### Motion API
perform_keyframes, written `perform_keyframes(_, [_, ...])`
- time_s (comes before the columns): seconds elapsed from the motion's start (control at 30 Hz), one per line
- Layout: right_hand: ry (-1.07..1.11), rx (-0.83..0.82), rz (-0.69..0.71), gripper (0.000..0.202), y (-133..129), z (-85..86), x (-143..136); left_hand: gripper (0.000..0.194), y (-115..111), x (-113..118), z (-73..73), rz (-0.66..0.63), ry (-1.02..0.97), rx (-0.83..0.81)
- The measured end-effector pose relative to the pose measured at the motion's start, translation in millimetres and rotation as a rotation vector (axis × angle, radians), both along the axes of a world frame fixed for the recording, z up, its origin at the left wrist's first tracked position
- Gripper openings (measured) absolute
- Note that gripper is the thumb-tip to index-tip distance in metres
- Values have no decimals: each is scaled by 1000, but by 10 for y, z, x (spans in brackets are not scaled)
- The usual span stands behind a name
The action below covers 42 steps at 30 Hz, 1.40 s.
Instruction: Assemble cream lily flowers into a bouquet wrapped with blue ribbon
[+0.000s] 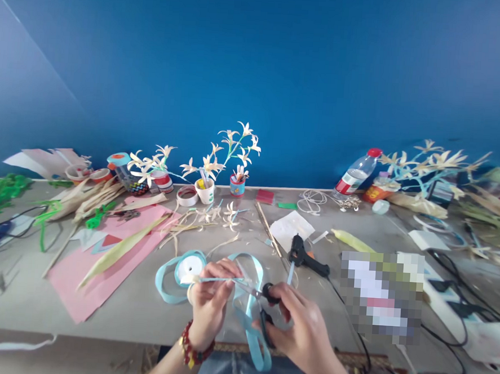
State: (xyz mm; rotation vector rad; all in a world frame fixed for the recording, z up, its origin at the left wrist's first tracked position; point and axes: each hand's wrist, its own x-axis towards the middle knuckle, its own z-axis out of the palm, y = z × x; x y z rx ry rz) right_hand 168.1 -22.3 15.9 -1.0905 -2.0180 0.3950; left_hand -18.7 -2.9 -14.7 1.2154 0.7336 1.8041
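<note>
One thin blue stem, its left end before the ribbon spool, is pinched in the left hand — right of the spool, the right hand grips black-handled scissors.

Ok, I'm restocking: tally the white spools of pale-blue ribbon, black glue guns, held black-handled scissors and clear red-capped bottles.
White ribbon spool: 1
Black glue gun: 1
Held black-handled scissors: 1
Clear red-capped bottle: 1
Total: 4

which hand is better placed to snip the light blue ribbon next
Likely the right hand: it holds black-handled metal scissors, blades near the light blue ribbon. The left hand seems busy pinching a thin, pale blue stem.
</note>
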Motion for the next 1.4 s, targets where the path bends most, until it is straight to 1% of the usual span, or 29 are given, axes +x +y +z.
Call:
perform_keyframes(0.2, [-37,38,-2,22,13,61,46,6,-16,-12,-52,-33,-13,9])
perform_keyframes(0.43, [-68,28,-3,17,30,86,93,6,-20,-55,-10,27,49,42])
perform_keyframes(0.73, [-75,-24,5,15,22,117,86,4,-24,-61,-35,24,67,57])
perform_keyframes(0.83, [-90,-29,12,19,17,95,100,7,-21,-59,-34,15,63,69])
perform_keyframes(0.93, [-110,-38,18,22,16,75,109,5,-26,-58,-19,16,68,56])
perform_keyframes(1.07, [-110,-71,16,27,8,58,93,5,-40,-61,15,41,99,46])
perform_keyframes(1.2, [-79,-112,19,32,15,-13,87,3,-40,-59,28,57,81,34])
perform_keyframes(1.3, [-33,-128,-51,32,46,-100,132,4,-29,-55,27,36,46,48])
perform_keyframes(1.4, [-81,-156,-118,26,71,-163,209,4,-22,-67,23,36,53,74])
